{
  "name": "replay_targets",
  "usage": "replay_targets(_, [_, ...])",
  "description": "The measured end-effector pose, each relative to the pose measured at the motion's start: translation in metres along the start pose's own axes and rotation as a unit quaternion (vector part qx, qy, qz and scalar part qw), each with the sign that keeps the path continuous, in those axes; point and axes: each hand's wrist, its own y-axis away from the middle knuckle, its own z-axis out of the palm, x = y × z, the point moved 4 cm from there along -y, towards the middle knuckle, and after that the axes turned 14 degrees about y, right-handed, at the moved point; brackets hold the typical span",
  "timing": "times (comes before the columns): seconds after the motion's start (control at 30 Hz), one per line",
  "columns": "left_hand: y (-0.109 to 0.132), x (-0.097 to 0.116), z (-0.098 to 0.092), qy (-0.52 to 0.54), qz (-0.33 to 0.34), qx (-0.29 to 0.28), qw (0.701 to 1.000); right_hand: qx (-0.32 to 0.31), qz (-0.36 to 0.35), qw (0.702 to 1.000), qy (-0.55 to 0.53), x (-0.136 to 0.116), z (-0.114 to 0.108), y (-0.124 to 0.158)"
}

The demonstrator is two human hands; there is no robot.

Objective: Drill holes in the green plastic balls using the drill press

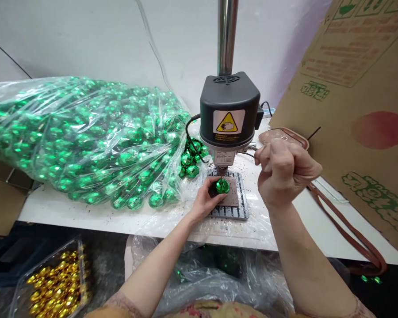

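My left hand pinches a shiny green faceted ball between thumb and fingers. The ball rests on a flat brownish plate over the slotted metal base of a small bench drill press. Right above the ball is the drill press's chuck; any bit is hard to make out. To the right of the motor housing, my right hand is closed in a fist around the drill press lever, which is mostly hidden by the fingers.
A large clear plastic bag of green balls lies on the white table at left. Loose green balls sit beside it. At right are a brown strapped bag and a cardboard box. Gold balls fill a bin below.
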Motion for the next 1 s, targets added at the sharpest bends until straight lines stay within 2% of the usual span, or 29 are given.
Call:
replay_targets(0.4, [0.001, 0.0, 0.0, 0.0, 0.009, -0.003, 1.0, 0.009, -0.031, 0.999, -0.007, 0.002, -0.002, 0.009])
replay_targets(0.57, [0.001, -0.001, -0.001, 0.0, 0.009, -0.005, 1.0, 0.028, -0.08, 0.996, -0.005, 0.004, -0.002, 0.012])
replay_targets(0.8, [0.001, -0.002, 0.0, 0.0, 0.002, -0.004, 1.0, 0.019, -0.123, 0.992, -0.007, 0.006, -0.005, 0.017])
replay_targets(1.0, [0.002, -0.002, -0.001, -0.002, 0.001, -0.015, 1.0, 0.006, -0.133, 0.991, -0.01, 0.006, -0.007, 0.021])
